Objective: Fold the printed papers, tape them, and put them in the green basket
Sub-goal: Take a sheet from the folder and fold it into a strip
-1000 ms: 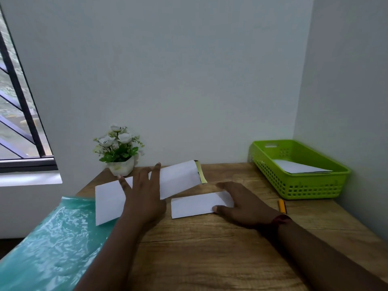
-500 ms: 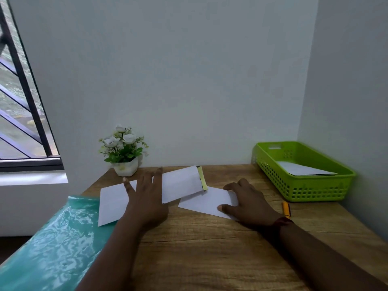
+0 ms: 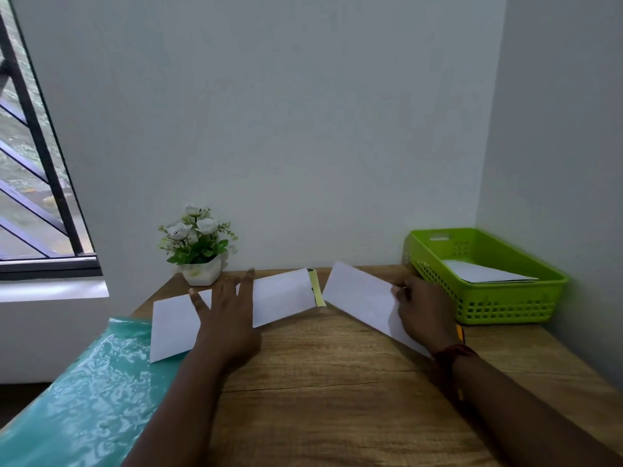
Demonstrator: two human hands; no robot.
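A wooden table set in a room corner, with walls along its rear and right edges. The broad near middle of the table is bare wood.

The left hand lies flat with fingers spread, pressing on a white sheet of paper that runs slantwise from the left edge toward the rear middle. A yellow strip shows at that sheet's far end. A teal plastic sheet covers the table's left edge and near left corner, and the paper's near end overlaps it.

The right hand grips a folded paper with curled fingers at its right side. The paper slants between the yellow strip and the basket, and it is unclear whether it is lifted off the wood. An orange pen or pencil peeks out behind the right wrist.

A green basket with perforated walls sits in the rear right corner, just beside the right hand, and holds folded white paper. A small pot of white flowers stands at the rear left corner. A barred window is to the left.
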